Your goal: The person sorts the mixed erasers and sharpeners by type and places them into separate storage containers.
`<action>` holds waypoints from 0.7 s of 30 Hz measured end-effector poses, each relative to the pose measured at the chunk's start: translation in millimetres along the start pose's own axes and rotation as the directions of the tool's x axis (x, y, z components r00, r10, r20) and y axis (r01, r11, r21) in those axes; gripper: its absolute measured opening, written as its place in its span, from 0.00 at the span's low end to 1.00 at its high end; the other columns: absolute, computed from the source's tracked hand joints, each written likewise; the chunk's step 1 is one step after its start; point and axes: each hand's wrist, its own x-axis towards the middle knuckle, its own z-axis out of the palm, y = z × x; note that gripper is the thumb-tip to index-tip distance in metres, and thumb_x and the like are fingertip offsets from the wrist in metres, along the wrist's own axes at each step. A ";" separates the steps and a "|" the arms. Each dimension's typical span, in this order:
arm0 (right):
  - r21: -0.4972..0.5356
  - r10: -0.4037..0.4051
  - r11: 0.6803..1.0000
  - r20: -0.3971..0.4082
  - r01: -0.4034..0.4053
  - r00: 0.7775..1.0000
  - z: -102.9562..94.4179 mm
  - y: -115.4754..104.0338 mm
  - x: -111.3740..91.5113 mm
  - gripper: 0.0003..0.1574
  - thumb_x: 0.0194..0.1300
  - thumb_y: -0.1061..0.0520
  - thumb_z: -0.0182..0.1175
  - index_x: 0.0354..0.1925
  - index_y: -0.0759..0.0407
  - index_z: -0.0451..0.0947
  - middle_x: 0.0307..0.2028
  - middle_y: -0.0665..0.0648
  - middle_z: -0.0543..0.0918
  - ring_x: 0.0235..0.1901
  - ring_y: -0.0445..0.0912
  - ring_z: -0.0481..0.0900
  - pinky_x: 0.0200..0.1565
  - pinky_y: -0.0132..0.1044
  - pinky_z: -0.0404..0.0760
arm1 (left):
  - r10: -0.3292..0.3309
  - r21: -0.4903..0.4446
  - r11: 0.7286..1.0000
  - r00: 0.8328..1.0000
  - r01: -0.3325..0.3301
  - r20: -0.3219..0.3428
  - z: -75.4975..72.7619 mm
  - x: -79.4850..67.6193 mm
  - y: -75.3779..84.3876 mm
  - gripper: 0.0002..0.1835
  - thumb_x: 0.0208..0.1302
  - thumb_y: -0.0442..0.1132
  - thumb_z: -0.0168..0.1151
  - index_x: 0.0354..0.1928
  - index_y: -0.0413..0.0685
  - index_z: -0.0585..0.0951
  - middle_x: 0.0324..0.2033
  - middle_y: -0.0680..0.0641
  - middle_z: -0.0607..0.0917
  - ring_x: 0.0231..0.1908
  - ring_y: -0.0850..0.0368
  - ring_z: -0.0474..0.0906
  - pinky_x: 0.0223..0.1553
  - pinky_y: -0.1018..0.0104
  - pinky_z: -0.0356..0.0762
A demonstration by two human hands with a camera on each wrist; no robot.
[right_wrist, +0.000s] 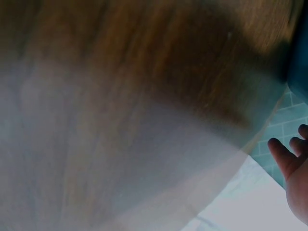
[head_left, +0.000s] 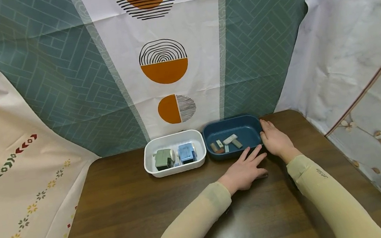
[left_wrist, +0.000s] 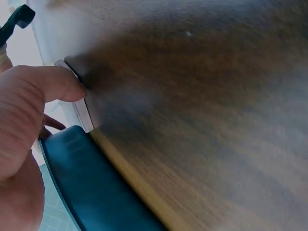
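A dark blue tray (head_left: pixel 246 123) stands at the table's back, holding several small blocks (head_left: pixel 230 139) in white, green and brown. My left hand (head_left: pixel 245 170) reaches to the tray's front edge with fingers spread. Its thumb lies at a thin flat object (head_left: pixel 263 175), whose pale edge (left_wrist: pixel 85 115) shows in the left wrist view; most of it is hidden, and its kind is unclear. My right hand (head_left: pixel 276 140) rests along the tray's right side with fingers straight. In the right wrist view, that hand's fingers (right_wrist: pixel 284 156) extend beside the tray's corner (right_wrist: pixel 299 72).
Left of the blue tray is a white tray (head_left: pixel 150 163) with a green boxy item (head_left: pixel 163 158) and a blue boxy item (head_left: pixel 187 152), each with a round knob. Patterned cloth (head_left: pixel 259 51) hangs behind the brown wooden table (head_left: pixel 134 216).
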 end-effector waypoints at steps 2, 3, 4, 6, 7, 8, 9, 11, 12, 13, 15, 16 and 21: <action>0.000 0.001 1.000 0.002 -0.001 1.000 0.9 0.2 0.2 0.41 0.88 0.52 0.38 0.85 0.70 0.40 0.83 0.72 0.48 0.82 0.68 0.43 0.77 0.67 0.51 | -0.002 0.000 1.000 1.000 0.002 0.009 -0.1 0.5 0.9 0.23 0.83 0.49 0.57 0.74 0.77 0.77 0.85 0.51 0.55 0.85 0.45 0.28 0.82 0.48 0.34; -0.002 0.001 1.000 0.000 -0.001 1.000 1.4 0.7 0.5 0.40 0.88 0.52 0.38 0.85 0.70 0.40 0.83 0.72 0.48 0.82 0.68 0.43 0.77 0.67 0.51 | -0.004 -0.001 1.000 1.000 0.004 0.013 -0.2 0.7 1.4 0.23 0.83 0.49 0.57 0.74 0.77 0.77 0.85 0.51 0.55 0.85 0.45 0.28 0.82 0.48 0.34; -0.003 0.002 1.000 -0.002 -0.002 1.000 1.5 0.7 0.6 0.40 0.88 0.52 0.38 0.85 0.70 0.41 0.83 0.72 0.48 0.82 0.68 0.44 0.77 0.67 0.52 | -0.006 0.000 1.000 1.000 0.006 0.016 -0.5 0.9 1.6 0.23 0.83 0.49 0.57 0.74 0.77 0.77 0.85 0.51 0.55 0.85 0.45 0.28 0.82 0.48 0.34; -0.006 0.005 1.000 -0.003 -0.005 1.000 1.3 0.3 0.7 0.40 0.88 0.52 0.38 0.85 0.70 0.41 0.83 0.72 0.49 0.82 0.68 0.44 0.77 0.67 0.52 | -0.008 0.003 1.000 1.000 0.008 0.021 -0.9 1.6 2.1 0.23 0.82 0.49 0.57 0.74 0.78 0.76 0.85 0.52 0.55 0.85 0.45 0.29 0.82 0.48 0.35; -0.006 0.005 1.000 -0.004 -0.005 1.000 1.3 0.1 0.6 0.40 0.88 0.52 0.38 0.85 0.70 0.41 0.83 0.72 0.49 0.82 0.68 0.44 0.77 0.67 0.52 | -0.009 0.005 1.000 1.000 0.009 0.023 -0.8 1.8 2.4 0.24 0.82 0.49 0.58 0.75 0.78 0.76 0.85 0.52 0.55 0.85 0.45 0.29 0.82 0.48 0.35; -0.005 0.005 1.000 -0.005 -0.006 1.000 1.1 -0.2 0.5 0.40 0.88 0.52 0.38 0.85 0.70 0.41 0.83 0.73 0.49 0.82 0.68 0.44 0.77 0.67 0.52 | -0.010 0.006 1.000 1.000 0.010 0.026 -0.7 2.1 2.6 0.24 0.82 0.49 0.58 0.75 0.78 0.76 0.85 0.52 0.55 0.85 0.45 0.29 0.82 0.48 0.35; -0.004 0.006 1.000 -0.005 -0.006 1.000 0.9 -0.3 0.5 0.40 0.88 0.52 0.38 0.85 0.70 0.41 0.83 0.73 0.49 0.82 0.68 0.44 0.77 0.67 0.51 | -0.010 0.009 1.000 1.000 0.010 0.028 -0.6 2.5 2.9 0.25 0.81 0.49 0.59 0.75 0.78 0.75 0.85 0.52 0.55 0.85 0.45 0.29 0.82 0.48 0.35; -0.001 0.008 1.000 -0.004 -0.008 1.000 0.6 -0.6 0.3 0.40 0.88 0.52 0.38 0.85 0.71 0.41 0.83 0.73 0.49 0.82 0.68 0.44 0.77 0.67 0.51 | -0.009 0.006 1.000 0.999 0.009 0.035 -0.3 3.0 3.4 0.26 0.80 0.48 0.61 0.76 0.78 0.75 0.85 0.52 0.54 0.85 0.45 0.29 0.82 0.47 0.35; 0.000 0.007 1.000 -0.005 -0.007 1.000 0.6 -0.6 0.4 0.40 0.88 0.52 0.38 0.85 0.71 0.41 0.83 0.73 0.49 0.82 0.68 0.44 0.77 0.67 0.51 | -0.009 0.004 1.000 0.999 0.009 0.040 -0.2 3.2 3.6 0.27 0.80 0.48 0.62 0.76 0.78 0.74 0.85 0.52 0.54 0.85 0.45 0.28 0.82 0.47 0.35; 0.002 0.006 1.000 -0.004 -0.006 1.000 1.1 -0.7 0.4 0.40 0.88 0.52 0.38 0.85 0.71 0.41 0.83 0.73 0.48 0.82 0.68 0.44 0.77 0.66 0.51 | -0.010 0.002 1.000 0.999 0.009 0.044 0.1 3.3 3.8 0.27 0.79 0.48 0.63 0.76 0.79 0.74 0.85 0.52 0.54 0.85 0.45 0.28 0.82 0.47 0.35; 0.005 0.004 1.000 -0.001 -0.004 1.000 1.3 -0.9 0.5 0.40 0.88 0.52 0.38 0.85 0.71 0.41 0.83 0.72 0.48 0.82 0.68 0.43 0.77 0.66 0.50 | -0.012 -0.006 1.000 0.998 0.012 0.055 0.4 3.2 4.0 0.28 0.79 0.48 0.63 0.76 0.79 0.74 0.85 0.52 0.53 0.85 0.46 0.27 0.82 0.48 0.34; 0.006 0.003 1.000 0.000 -0.003 1.000 1.4 -0.9 0.6 0.40 0.88 0.52 0.38 0.85 0.71 0.41 0.83 0.72 0.48 0.82 0.68 0.43 0.77 0.66 0.50 | -0.013 -0.011 1.000 0.998 0.014 0.058 0.5 3.2 3.9 0.27 0.79 0.48 0.63 0.76 0.79 0.74 0.85 0.53 0.53 0.85 0.46 0.27 0.82 0.48 0.34; 0.004 0.005 1.000 0.002 -0.005 1.000 1.1 -0.8 0.4 0.40 0.88 0.52 0.38 0.85 0.70 0.40 0.84 0.72 0.47 0.82 0.68 0.43 0.77 0.66 0.50 | -0.015 -0.014 1.000 0.998 0.016 0.066 -0.8 3.2 1.5 0.27 0.78 0.48 0.64 0.74 0.78 0.76 0.85 0.53 0.53 0.84 0.47 0.26 0.82 0.48 0.33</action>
